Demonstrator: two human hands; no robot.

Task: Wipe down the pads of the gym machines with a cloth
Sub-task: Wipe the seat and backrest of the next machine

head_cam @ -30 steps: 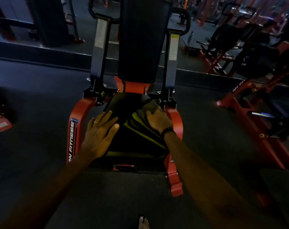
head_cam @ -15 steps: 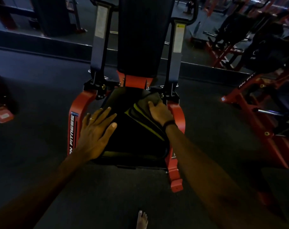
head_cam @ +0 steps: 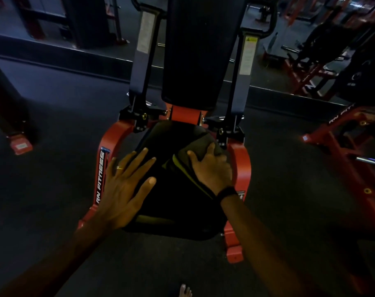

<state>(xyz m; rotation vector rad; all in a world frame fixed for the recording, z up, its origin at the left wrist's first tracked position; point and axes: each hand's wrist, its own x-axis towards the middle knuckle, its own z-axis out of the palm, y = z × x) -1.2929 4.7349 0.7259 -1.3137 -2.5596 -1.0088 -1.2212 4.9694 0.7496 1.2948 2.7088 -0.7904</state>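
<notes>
Views: we have one, a wide-angle camera worn on the head.
Direction: we look forward and steeply down onto the seat pad (head_cam: 171, 202) of a red gym machine (head_cam: 240, 166), its back pad (head_cam: 201, 50) rising to the top edge.
Nearness: we stand at arm's length; both forearms run in from the bottom corners, the left hand (head_cam: 122, 189) and right hand (head_cam: 212, 168) landing mid-frame.
Below us: a bare foot (head_cam: 185, 290) shows at the bottom edge.
Edges: straight lines bow outward; further machines (head_cam: 336, 61) sit upper right.
Overlap: none, with a single view.

Matt black padded seat (head_cam: 173, 200), glossy red-painted metal frame (head_cam: 240, 163).
</notes>
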